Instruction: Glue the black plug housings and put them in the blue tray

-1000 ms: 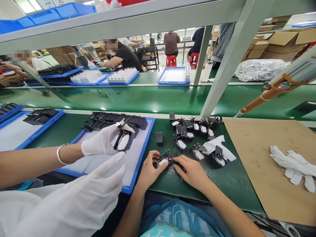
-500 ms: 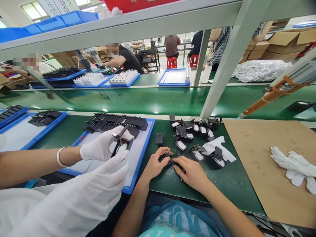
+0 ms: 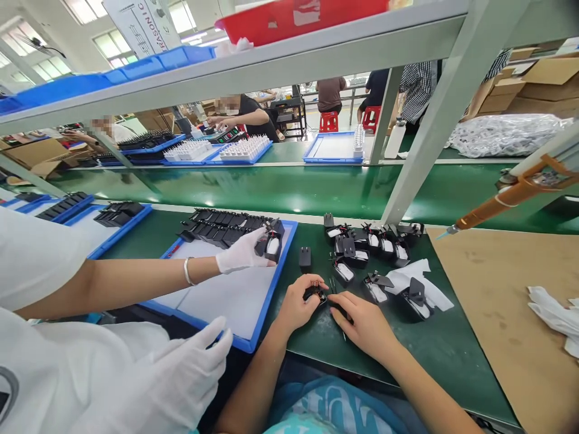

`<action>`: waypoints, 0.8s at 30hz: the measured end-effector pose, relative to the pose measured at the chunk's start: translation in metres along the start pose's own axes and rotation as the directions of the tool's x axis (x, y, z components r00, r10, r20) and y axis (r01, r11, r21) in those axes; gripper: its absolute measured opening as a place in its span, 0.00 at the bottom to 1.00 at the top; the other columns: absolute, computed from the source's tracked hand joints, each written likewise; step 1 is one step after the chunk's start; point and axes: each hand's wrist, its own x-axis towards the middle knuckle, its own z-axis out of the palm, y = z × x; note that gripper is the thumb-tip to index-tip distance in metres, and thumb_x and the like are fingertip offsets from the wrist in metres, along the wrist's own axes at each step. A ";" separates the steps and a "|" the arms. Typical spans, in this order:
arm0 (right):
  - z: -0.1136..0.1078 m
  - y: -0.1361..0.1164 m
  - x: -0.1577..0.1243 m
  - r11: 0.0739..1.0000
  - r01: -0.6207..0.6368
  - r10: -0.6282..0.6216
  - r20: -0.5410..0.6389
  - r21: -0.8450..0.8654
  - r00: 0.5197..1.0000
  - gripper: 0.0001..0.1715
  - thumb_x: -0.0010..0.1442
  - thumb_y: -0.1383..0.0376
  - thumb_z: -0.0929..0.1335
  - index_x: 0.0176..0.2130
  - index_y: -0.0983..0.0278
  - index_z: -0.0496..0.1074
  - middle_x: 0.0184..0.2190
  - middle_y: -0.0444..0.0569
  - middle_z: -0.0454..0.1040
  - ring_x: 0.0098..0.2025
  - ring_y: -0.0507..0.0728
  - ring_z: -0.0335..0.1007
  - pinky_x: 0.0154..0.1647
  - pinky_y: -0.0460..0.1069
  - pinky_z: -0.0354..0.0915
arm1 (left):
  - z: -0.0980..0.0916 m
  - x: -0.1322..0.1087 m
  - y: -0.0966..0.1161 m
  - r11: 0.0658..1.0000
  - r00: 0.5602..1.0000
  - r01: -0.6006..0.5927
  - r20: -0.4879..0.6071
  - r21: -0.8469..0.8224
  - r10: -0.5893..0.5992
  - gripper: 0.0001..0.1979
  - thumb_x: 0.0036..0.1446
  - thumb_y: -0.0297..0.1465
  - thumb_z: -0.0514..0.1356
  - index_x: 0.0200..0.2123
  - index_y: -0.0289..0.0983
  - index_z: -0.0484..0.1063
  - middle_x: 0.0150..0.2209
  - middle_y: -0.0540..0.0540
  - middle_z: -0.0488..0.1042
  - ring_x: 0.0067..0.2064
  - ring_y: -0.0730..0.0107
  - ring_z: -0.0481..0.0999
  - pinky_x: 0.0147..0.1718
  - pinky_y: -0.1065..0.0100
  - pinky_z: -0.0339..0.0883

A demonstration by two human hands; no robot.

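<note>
My left hand (image 3: pixel 298 304) is wrapped round a small black device (image 3: pixel 315 293) low over the green bench, its inner parts showing. Close on its right is my right hand (image 3: pixel 362 316), fingers curled round thin metal tweezers (image 3: pixel 333 286) whose tips point up and away from me. A closed black adapter (image 3: pixel 305 259) stands just beyond my left hand. Farther right lies a cluster of open black housings (image 3: pixel 362 244) with white inserts and wires. One more open housing (image 3: pixel 415 298) rests on white paper (image 3: pixel 423 271).
At left, a co-worker's gloved hand (image 3: pixel 242 253) holds an open unit over a blue-rimmed tray (image 3: pixel 266 301) with rows of black units. An orange tool (image 3: pixel 493 205) hangs at right above brown cardboard (image 3: pixel 497 283) with white gloves (image 3: pixel 552 313). A shelf post (image 3: pixel 429 132) slants ahead.
The view has shifted left. The co-worker's hands have parted, one moving with the open unit to the tray's right side. My hands stay close together round the device and tweezers.
</note>
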 end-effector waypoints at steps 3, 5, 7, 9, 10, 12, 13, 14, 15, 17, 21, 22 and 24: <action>-0.001 -0.001 0.000 1.000 0.000 0.000 -0.001 -0.003 1.000 0.15 0.66 0.63 0.60 0.50 0.60 0.69 0.42 0.47 0.75 0.36 0.54 0.73 0.35 0.49 0.67 | -0.003 -0.002 0.003 0.983 0.996 -0.090 -0.003 0.163 0.091 0.17 0.47 0.20 0.52 0.40 0.38 0.71 0.39 0.47 0.75 0.44 0.64 0.71 0.45 0.63 0.64; -0.001 -0.001 0.001 1.000 -0.002 0.002 -0.004 0.000 1.000 0.15 0.66 0.63 0.60 0.50 0.60 0.69 0.42 0.47 0.75 0.37 0.54 0.74 0.35 0.49 0.68 | -0.007 -0.005 0.008 0.952 0.989 -0.151 0.032 0.266 0.148 0.19 0.49 0.21 0.52 0.44 0.39 0.71 0.41 0.46 0.74 0.46 0.62 0.68 0.47 0.61 0.61; -0.002 -0.001 0.002 1.000 -0.004 0.004 -0.011 0.005 1.000 0.15 0.66 0.63 0.60 0.50 0.61 0.69 0.42 0.47 0.75 0.38 0.55 0.74 0.36 0.49 0.68 | -0.010 -0.009 0.012 0.926 0.983 -0.185 0.076 0.330 0.169 0.22 0.54 0.23 0.52 0.52 0.40 0.69 0.47 0.45 0.73 0.50 0.60 0.65 0.50 0.59 0.59; -0.002 -0.001 0.002 1.000 -0.001 0.001 -0.016 0.007 1.000 0.15 0.66 0.63 0.60 0.50 0.61 0.69 0.42 0.48 0.75 0.38 0.55 0.74 0.37 0.49 0.68 | -0.011 -0.014 0.015 0.906 0.982 -0.186 0.099 0.381 0.160 0.23 0.60 0.26 0.50 0.58 0.41 0.64 0.53 0.45 0.71 0.53 0.59 0.63 0.52 0.58 0.57; -0.002 -0.001 0.002 1.000 0.001 -0.001 -0.016 0.007 1.000 0.15 0.66 0.64 0.60 0.50 0.61 0.69 0.42 0.48 0.75 0.38 0.55 0.74 0.37 0.49 0.68 | -0.011 -0.016 0.016 0.895 0.984 -0.177 0.095 0.410 0.151 0.23 0.63 0.27 0.49 0.60 0.42 0.62 0.54 0.45 0.71 0.53 0.59 0.63 0.52 0.57 0.57; -0.001 -0.001 0.002 1.000 0.007 -0.007 -0.014 0.005 1.000 0.15 0.66 0.64 0.60 0.50 0.61 0.69 0.42 0.48 0.75 0.38 0.55 0.74 0.37 0.49 0.68 | -0.011 -0.019 0.016 0.873 0.987 -0.163 0.077 0.460 0.143 0.23 0.65 0.28 0.47 0.62 0.42 0.60 0.54 0.45 0.71 0.53 0.59 0.63 0.52 0.57 0.57; -0.001 -0.001 0.002 1.000 0.009 -0.009 -0.013 0.005 1.000 0.15 0.66 0.64 0.60 0.50 0.61 0.69 0.42 0.48 0.75 0.39 0.55 0.74 0.37 0.49 0.68 | -0.010 -0.020 0.015 0.864 0.987 -0.160 0.065 0.477 0.146 0.22 0.65 0.29 0.48 0.62 0.42 0.60 0.53 0.45 0.72 0.52 0.60 0.64 0.51 0.58 0.58; -0.001 -0.001 0.002 1.000 0.010 -0.010 -0.012 0.004 1.000 0.15 0.66 0.64 0.60 0.50 0.61 0.69 0.42 0.48 0.75 0.39 0.55 0.74 0.38 0.49 0.68 | -0.009 -0.021 0.014 0.859 0.987 -0.159 0.052 0.487 0.153 0.22 0.66 0.29 0.48 0.62 0.42 0.60 0.53 0.45 0.72 0.52 0.60 0.65 0.51 0.58 0.59; -0.002 -0.001 0.002 1.000 0.010 -0.010 -0.013 0.004 1.000 0.15 0.66 0.64 0.60 0.50 0.61 0.69 0.42 0.49 0.75 0.39 0.55 0.74 0.38 0.49 0.68 | -0.008 -0.022 0.014 0.858 0.986 -0.159 0.037 0.489 0.162 0.22 0.65 0.29 0.49 0.62 0.42 0.61 0.52 0.46 0.73 0.51 0.61 0.66 0.50 0.59 0.60; -0.002 -0.002 0.002 1.000 0.006 -0.006 -0.012 0.003 1.000 0.15 0.66 0.64 0.60 0.50 0.61 0.69 0.42 0.48 0.75 0.40 0.55 0.74 0.38 0.48 0.68 | -0.007 -0.022 0.012 0.867 0.984 -0.157 0.000 0.473 0.178 0.21 0.65 0.31 0.52 0.60 0.43 0.62 0.49 0.46 0.75 0.48 0.62 0.69 0.48 0.60 0.62; -0.004 -0.002 0.002 1.000 0.000 0.000 -0.009 -0.004 1.000 0.15 0.66 0.64 0.60 0.50 0.61 0.69 0.41 0.48 0.75 0.39 0.55 0.74 0.37 0.48 0.68 | -0.003 -0.021 0.008 0.911 0.981 -0.107 -0.106 0.398 0.161 0.14 0.62 0.33 0.57 0.50 0.41 0.70 0.44 0.46 0.76 0.45 0.65 0.73 0.46 0.63 0.67; -0.004 -0.002 0.002 1.000 0.001 -0.001 -0.009 -0.006 1.000 0.15 0.66 0.64 0.60 0.50 0.61 0.69 0.40 0.48 0.74 0.39 0.55 0.74 0.37 0.48 0.68 | -0.002 -0.021 0.007 0.919 0.980 -0.093 -0.131 0.384 0.153 0.11 0.61 0.34 0.58 0.47 0.41 0.71 0.43 0.46 0.76 0.45 0.65 0.74 0.45 0.64 0.68; -0.004 -0.002 0.002 1.000 0.002 -0.002 -0.010 -0.010 1.000 0.15 0.66 0.64 0.61 0.50 0.61 0.69 0.40 0.48 0.74 0.39 0.55 0.74 0.37 0.48 0.68 | 0.001 -0.022 0.004 0.928 0.972 -0.073 -0.180 0.366 0.148 0.09 0.59 0.34 0.60 0.43 0.40 0.71 0.43 0.46 0.76 0.45 0.65 0.75 0.46 0.64 0.69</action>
